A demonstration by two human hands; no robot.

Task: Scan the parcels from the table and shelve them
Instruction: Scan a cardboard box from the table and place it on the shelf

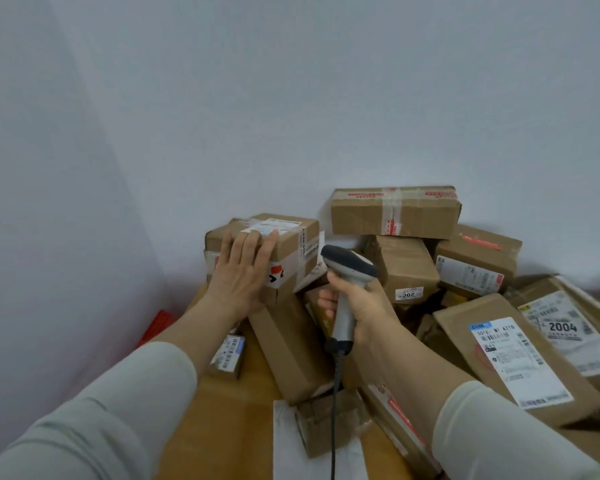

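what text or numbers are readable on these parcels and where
"2004": white label on the far-right flat brown cardboard parcel.
"002", start unclear: small white sticker on the middle brown cardboard box.
Blue-topped white label on the large flat brown parcel: too blurred.
Red-printed tape, other labels: unreadable.

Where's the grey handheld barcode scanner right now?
Head view, centre: the grey handheld barcode scanner is gripped by the right hand, its head just right of the taped brown cardboard box that the left hand rests on.
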